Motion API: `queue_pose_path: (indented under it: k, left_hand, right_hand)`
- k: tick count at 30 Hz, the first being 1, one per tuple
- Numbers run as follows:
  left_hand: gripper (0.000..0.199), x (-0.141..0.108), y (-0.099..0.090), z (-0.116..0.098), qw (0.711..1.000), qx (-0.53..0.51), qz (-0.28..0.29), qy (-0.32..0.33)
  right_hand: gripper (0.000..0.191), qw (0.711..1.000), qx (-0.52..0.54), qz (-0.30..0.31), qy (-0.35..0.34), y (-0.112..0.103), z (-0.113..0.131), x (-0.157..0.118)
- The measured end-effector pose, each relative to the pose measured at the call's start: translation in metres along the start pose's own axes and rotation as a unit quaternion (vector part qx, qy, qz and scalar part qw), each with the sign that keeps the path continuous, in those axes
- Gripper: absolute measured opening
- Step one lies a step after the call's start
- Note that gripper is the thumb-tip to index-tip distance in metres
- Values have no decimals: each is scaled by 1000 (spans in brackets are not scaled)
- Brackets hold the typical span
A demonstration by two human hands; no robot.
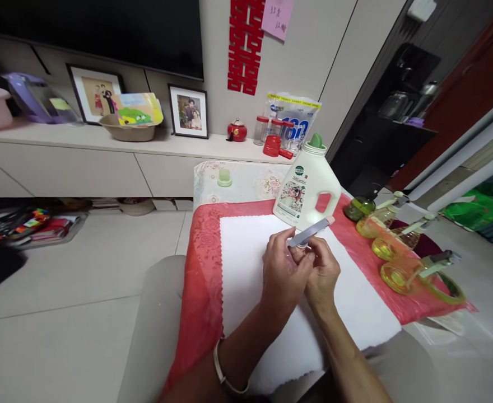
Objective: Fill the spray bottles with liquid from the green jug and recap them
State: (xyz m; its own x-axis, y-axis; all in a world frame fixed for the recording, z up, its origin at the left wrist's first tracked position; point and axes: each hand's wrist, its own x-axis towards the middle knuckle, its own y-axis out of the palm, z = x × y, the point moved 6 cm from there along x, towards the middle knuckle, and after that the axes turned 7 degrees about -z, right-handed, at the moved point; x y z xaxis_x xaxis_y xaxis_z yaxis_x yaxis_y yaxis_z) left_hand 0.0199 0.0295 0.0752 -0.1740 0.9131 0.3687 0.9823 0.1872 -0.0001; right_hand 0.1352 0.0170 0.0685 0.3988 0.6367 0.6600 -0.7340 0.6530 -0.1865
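Note:
Both hands are together over the white cloth (250, 291). My left hand (282, 268) is wrapped round a small pump bottle, mostly hidden by the fingers, and its long grey pump head (309, 232) points up and to the right. My right hand (322, 271) closes on the same bottle from the other side, just below the pump head. Right behind the hands stands a large pale-green detergent jug (301, 187), upright, with a green spout (316, 140) showing at its uncapped neck. Its light-green cap (224, 178) sits on the table's far left part.
Several pump bottles (383, 249) and a yellow tape roll (450, 288) line the right side of the red table cover (204, 240). Behind the table, a low cabinet (162, 148) bears glass jars (260, 131), a red scoop (272, 146), a plastic bag (292, 115) and photo frames (189, 112).

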Motion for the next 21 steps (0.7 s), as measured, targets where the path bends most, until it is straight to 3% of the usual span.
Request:
queue_pose_path:
  k: [4, 16, 21]
  left_hand:
    - [25, 10, 1, -9, 997, 37, -14, -64]
    - [19, 9, -5, -9, 997, 32, -37, 52]
    - [15, 11, -8, -7, 998, 21, -13, 51]
  right_hand:
    - [20, 1000, 2, -2, -24, 1, 0, 0]
    - [29, 994, 49, 48, -86, 0, -5, -1]
    - [37, 990, 64, 82, -97, -2, -3, -2]
